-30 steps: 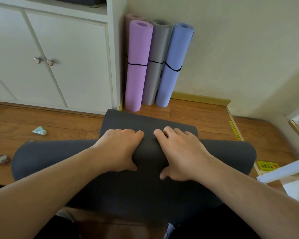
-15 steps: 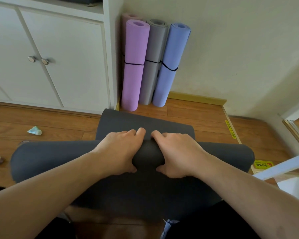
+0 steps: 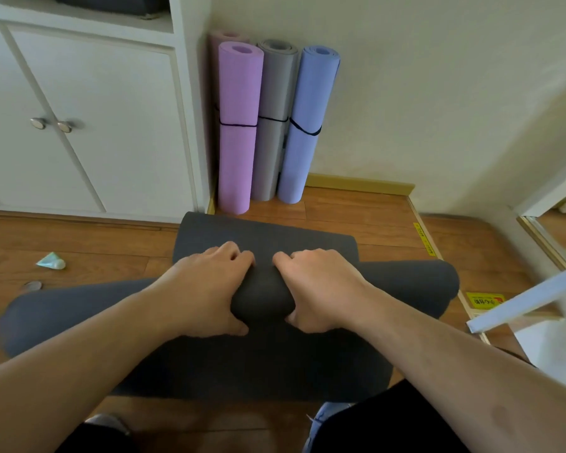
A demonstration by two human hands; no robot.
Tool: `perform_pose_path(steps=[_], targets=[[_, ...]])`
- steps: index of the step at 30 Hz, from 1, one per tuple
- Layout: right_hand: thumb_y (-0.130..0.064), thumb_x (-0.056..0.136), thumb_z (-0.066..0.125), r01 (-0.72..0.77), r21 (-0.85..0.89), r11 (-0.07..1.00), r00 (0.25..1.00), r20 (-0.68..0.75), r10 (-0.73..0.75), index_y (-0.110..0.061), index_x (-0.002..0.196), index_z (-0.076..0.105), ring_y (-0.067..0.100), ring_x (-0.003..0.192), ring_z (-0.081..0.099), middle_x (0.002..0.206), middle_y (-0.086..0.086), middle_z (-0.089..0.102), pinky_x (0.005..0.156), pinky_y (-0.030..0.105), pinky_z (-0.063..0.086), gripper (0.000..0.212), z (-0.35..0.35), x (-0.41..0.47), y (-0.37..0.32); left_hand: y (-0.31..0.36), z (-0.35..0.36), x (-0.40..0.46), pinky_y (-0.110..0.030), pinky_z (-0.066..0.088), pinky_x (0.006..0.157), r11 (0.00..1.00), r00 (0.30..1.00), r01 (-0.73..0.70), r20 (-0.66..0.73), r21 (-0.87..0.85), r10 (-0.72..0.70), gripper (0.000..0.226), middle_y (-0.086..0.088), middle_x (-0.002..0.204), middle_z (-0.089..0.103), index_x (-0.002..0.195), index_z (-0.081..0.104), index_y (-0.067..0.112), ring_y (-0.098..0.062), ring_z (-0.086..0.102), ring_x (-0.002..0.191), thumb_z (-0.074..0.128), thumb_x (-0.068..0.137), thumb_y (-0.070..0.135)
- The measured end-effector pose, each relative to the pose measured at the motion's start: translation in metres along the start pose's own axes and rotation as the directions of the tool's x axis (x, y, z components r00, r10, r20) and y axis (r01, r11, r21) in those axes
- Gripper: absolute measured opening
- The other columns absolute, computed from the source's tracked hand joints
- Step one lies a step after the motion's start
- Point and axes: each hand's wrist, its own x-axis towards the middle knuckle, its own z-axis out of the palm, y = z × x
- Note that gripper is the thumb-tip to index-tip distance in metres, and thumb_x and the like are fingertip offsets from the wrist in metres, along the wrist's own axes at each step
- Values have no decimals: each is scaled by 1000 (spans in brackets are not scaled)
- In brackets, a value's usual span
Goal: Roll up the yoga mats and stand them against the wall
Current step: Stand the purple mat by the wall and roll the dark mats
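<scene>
Both hands, left hand (image 3: 206, 289) and right hand (image 3: 321, 289), curl around the dark mat's roll (image 3: 402, 286) to keep it tight; it lies on the floor before 3 rolled mats (image 3: 239, 125) standing at the wall.

The mat (image 3: 265, 358) on the floor is plain dark charcoal. Against the cream wall (image 3: 438, 93) stand rolls in lilac-pink (image 3: 239, 132), grey (image 3: 273, 125) and periwinkle blue (image 3: 304, 125), each crossed by a thin black band. The floor (image 3: 79, 243) is orange-brown wood, the cabinet (image 3: 105, 125) white.
</scene>
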Motion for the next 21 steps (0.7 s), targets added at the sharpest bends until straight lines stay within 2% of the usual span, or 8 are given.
perform_pose_path(steps=[2, 4, 6, 10, 12, 15, 18, 21], targets=[[-47, 75, 86, 17, 20, 1000, 999, 40, -17, -24, 117, 48, 21, 85, 64, 97, -3, 61, 70, 38, 57, 60, 2, 1, -1, 5, 11, 1, -34, 52, 99, 999, 1000, -15, -15, 47, 16, 97, 10, 131, 48, 141, 34, 34, -13, 52, 120, 86, 67, 68], [-49, 74, 86, 9, 38, 999, 997, 75, -12, -26, 117, 47, 21, 86, 64, 99, -4, 62, 74, 40, 59, 62, 2, 2, -1, 8, 15, 4, -36, 55, 97, 1000, 1000, -14, -9, 14, 14, 93, 10, 129, 54, 137, 33, 33, -14, 56, 116, 89, 68, 61], [-51, 73, 87, -11, 56, 998, 997, 83, 6, -28, 127, 43, 22, 97, 65, 109, -3, 61, 81, 42, 59, 73, 1, 3, 0, 7, 12, 8, -34, 56, 92, 999, 1000, 6, -10, -43, -7, 86, 10, 123, 58, 132, 33, 32, -13, 59, 110, 90, 71, 53], [-60, 64, 93, 3, -60, 998, 999, -43, -6, -25, 144, 33, 26, 122, 53, 134, 2, 49, 102, 45, 50, 106, 2, 4, -8, -3, 0, 12, -30, 51, 81, 989, 999, 45, -11, -138, -46, 79, 14, 109, 55, 125, 37, 34, -10, 56, 97, 91, 70, 53], [-60, 63, 93, -14, -56, 998, 998, -54, 11, -25, 140, 35, 26, 119, 55, 131, 2, 50, 97, 44, 51, 103, 2, 6, -10, -7, -3, 10, -34, 56, 85, 990, 999, 53, 9, -133, -53, 78, 14, 110, 59, 125, 40, 37, -11, 60, 97, 90, 69, 58], [-59, 70, 90, -30, -4, 1000, 998, -51, 30, -24, 131, 43, 25, 107, 62, 119, 1, 56, 84, 42, 54, 85, 3, 6, -5, -8, -4, 9, -39, 57, 90, 988, 998, 50, 40, -148, -45, 77, 15, 115, 62, 128, 42, 41, -11, 61, 101, 86, 69, 63], [-60, 74, 86, -34, -3, 999, 997, -75, 34, -24, 125, 47, 24, 99, 64, 111, -1, 60, 78, 44, 57, 74, 2, 4, -2, -6, -2, 6, -33, 52, 90, 990, 1000, 9, -2, -144, -9, 76, 18, 122, 59, 132, 40, 43, -8, 59, 107, 83, 73, 64], [-64, 73, 85, -71, 35, 997, 997, -34, 72, -27, 122, 49, 23, 93, 65, 104, -5, 61, 77, 44, 58, 71, -2, 2, 3, 0, 7, 7, -34, 50, 97, 999, 996, -27, -89, -20, 25, 96, 15, 131, 51, 142, 33, 38, -11, 55, 118, 84, 67, 70]])
